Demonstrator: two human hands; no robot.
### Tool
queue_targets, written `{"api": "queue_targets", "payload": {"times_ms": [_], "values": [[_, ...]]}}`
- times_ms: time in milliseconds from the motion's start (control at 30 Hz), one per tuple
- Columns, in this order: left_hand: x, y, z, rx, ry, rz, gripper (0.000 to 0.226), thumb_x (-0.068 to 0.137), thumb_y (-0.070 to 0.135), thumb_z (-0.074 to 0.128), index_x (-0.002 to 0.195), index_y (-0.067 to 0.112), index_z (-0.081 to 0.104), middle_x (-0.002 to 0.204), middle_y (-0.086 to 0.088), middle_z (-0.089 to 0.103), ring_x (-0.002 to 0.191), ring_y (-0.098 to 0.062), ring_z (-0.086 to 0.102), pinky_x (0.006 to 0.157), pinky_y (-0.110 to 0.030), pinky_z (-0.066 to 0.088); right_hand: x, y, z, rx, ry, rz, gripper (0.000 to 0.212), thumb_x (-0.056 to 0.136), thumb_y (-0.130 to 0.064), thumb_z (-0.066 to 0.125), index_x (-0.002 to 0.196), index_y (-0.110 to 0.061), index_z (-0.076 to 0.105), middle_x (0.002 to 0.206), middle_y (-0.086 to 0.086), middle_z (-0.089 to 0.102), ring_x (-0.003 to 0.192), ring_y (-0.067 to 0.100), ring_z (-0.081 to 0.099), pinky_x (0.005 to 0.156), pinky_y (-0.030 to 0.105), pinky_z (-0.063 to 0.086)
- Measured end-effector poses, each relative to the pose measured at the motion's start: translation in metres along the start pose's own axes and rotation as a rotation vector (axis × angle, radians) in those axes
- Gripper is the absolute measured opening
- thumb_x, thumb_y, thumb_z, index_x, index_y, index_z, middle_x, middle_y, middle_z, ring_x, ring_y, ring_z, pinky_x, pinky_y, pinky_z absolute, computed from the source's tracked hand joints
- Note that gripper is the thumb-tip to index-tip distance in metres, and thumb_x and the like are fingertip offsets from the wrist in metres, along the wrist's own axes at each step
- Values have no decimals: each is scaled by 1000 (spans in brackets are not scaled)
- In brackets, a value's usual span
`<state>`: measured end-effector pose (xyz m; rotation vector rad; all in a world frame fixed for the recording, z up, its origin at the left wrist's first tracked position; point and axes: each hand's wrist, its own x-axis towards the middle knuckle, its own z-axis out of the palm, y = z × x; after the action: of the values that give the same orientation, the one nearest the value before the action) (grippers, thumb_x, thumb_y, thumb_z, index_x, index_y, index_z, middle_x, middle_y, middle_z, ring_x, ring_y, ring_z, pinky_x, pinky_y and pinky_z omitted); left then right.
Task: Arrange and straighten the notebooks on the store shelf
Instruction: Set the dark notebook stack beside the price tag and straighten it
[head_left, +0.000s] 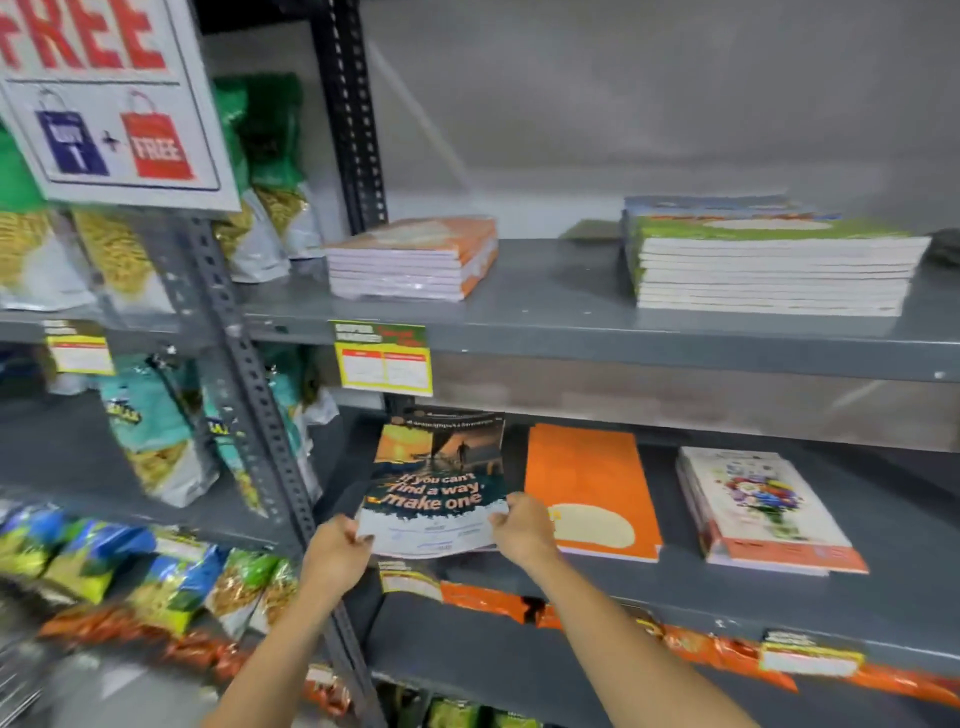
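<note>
On the lower grey shelf (779, 597) lies a dark notebook (439, 483) printed "If you can't find a way, make one". My left hand (335, 556) grips its near left corner and my right hand (522, 530) grips its near right corner. Beside it to the right lies an orange notebook (587, 483), then a small pile of flower-cover notebooks (758, 509). On the upper shelf (571, 322) sit an orange-spined stack (415, 257) at the left and a taller green-topped stack (769, 260) at the right.
A perforated metal upright (249, 395) stands just left of my left hand. Snack bags (150, 436) fill the shelves to the left. A "FREE" sign (114, 104) hangs at top left. Yellow price tags (383, 358) and orange strips (488, 600) line the shelf edges.
</note>
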<state>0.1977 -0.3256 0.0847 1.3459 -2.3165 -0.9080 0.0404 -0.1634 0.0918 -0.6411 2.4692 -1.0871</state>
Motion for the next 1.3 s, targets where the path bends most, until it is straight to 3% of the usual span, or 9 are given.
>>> {"api": "queue_targets", "payload": {"times_ms": [100,167,300,433,500,600,900,1100,1300], "values": [[9,-12,-1,116,-85,-15,36,90,18,61,60,10,43,66,-12,56,82,-36,61,71,-34,44,2,-9,18,-217,-55,43,19,92,-16,53,104,-4,61,112,16,66,103,33,63,78,38,51],[13,-20,-2,225,-104,5,25,89,28,62,79,6,57,93,-19,68,95,-37,64,79,-39,51,1,-13,24,-340,-41,14,20,92,-8,51,108,-2,61,116,18,63,104,33,63,81,38,52],[22,-34,0,146,-251,116,60,80,33,74,129,10,49,119,-14,66,101,-29,62,78,-36,49,3,-18,35,-408,-9,-41,35,88,-7,53,123,-8,55,126,16,54,108,35,61,89,41,52],[24,-34,3,130,-273,188,48,69,18,84,112,9,64,114,-8,71,107,-26,64,87,-36,53,-3,-15,43,-453,-209,8,53,67,-36,76,114,-16,63,114,10,63,99,30,65,84,39,58],[25,-31,3,102,-251,147,41,69,9,83,106,5,67,111,-8,71,103,-26,65,80,-29,51,-5,-13,43,-489,-194,5,45,73,-21,74,115,-13,61,116,12,62,103,32,63,85,39,56],[29,-32,2,101,-239,170,36,65,6,84,100,11,74,98,-7,77,91,-22,70,69,-27,49,-1,-4,44,-527,-71,-38,34,85,7,50,113,-8,61,116,16,64,106,35,63,85,41,53],[53,-25,-7,274,-201,237,31,69,-2,73,89,22,76,69,1,69,69,-17,63,58,-23,41,6,0,44,-524,50,-86,34,87,7,50,114,-8,66,112,15,69,102,32,65,85,37,55],[71,-7,-11,382,-208,191,54,73,4,79,124,9,63,120,-14,68,107,-29,66,88,-34,54,16,-6,39,-431,90,-64,33,87,8,48,110,-5,68,111,17,69,102,33,65,86,37,55],[92,8,-16,479,-213,204,61,73,11,81,129,10,59,129,-15,63,115,-32,62,97,-41,52,31,-23,35,-372,87,-46,20,83,8,53,89,-1,70,82,13,66,86,33,68,73,37,58]]}}
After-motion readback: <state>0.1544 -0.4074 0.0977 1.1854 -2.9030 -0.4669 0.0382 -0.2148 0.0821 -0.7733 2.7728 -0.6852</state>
